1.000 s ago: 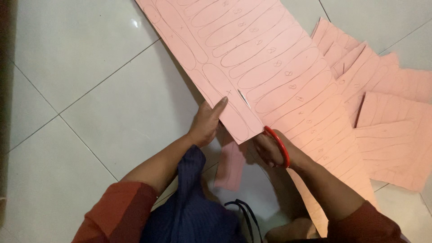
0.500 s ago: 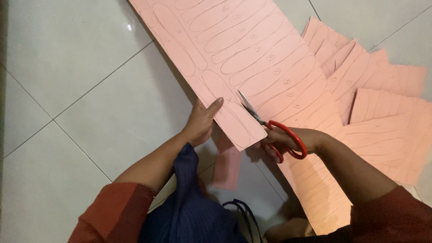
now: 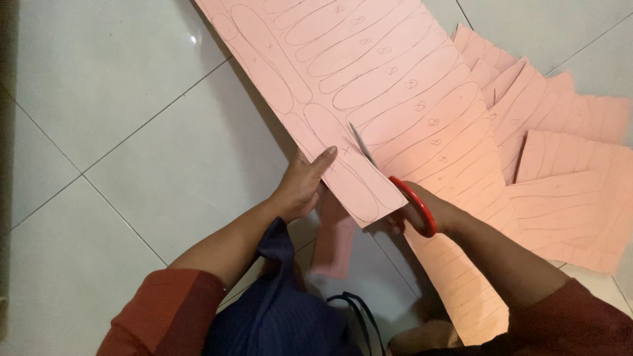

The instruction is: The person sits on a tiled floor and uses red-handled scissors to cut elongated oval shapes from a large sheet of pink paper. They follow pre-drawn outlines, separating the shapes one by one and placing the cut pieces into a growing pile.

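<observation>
Dim indoor light, warm cast; small glare spot on floor tile top left. Soft shadow under pink sheet and arms, left edge dark. Slight motion blur, corners vignetted.

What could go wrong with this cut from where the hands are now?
The left hand holds the pink sheet with fingertips close to the scissors blade, so a nick seems possible. The sheet's near edge is lifted off the floor, so it may flex and pull the cut off the pencilled outlines.
</observation>
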